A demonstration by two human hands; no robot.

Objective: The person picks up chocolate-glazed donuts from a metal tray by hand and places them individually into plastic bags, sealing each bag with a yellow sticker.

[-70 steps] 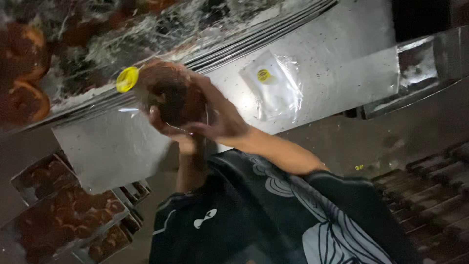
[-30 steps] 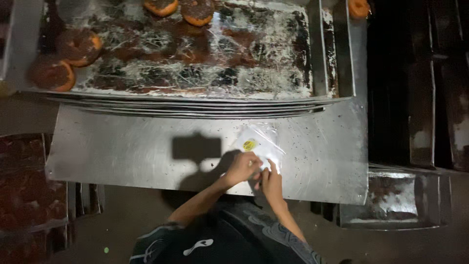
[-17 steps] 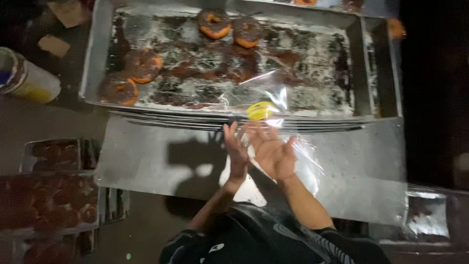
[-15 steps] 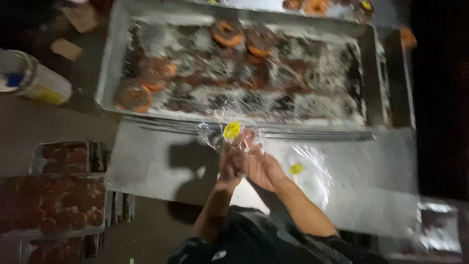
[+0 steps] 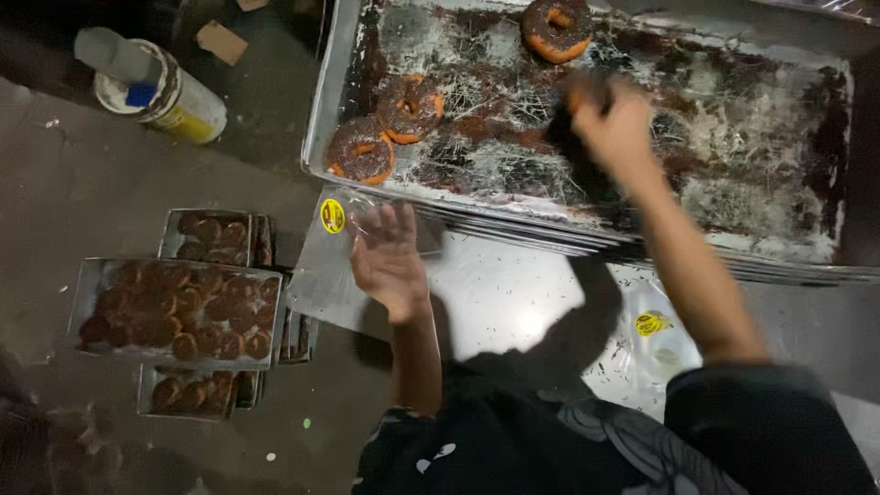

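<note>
My left hand point(image 5: 390, 258) holds a clear plastic bag point(image 5: 353, 222) with a round yellow sticker above the left end of a flat metal sheet point(image 5: 495, 293). My right hand point(image 5: 612, 119) reaches over a big metal tray point(image 5: 788, 174) smeared with chocolate and white streaks, and its fingers close on a chocolate-glazed doughnut point(image 5: 576, 105), blurred by motion. Three more glazed doughnuts lie in the tray: one at the top point(image 5: 555, 27), two at the left point(image 5: 412, 106) point(image 5: 361, 150).
More clear bags with a yellow sticker point(image 5: 653, 332) lie on the metal sheet at the right. Stacked metal trays of glazed doughnuts point(image 5: 179, 312) stand on the floor at the left. A can with a white tube point(image 5: 156, 84) stands at the upper left.
My right hand left the bag and reached up into the tray onto a doughnut. My left hand carried the bag to the left.
</note>
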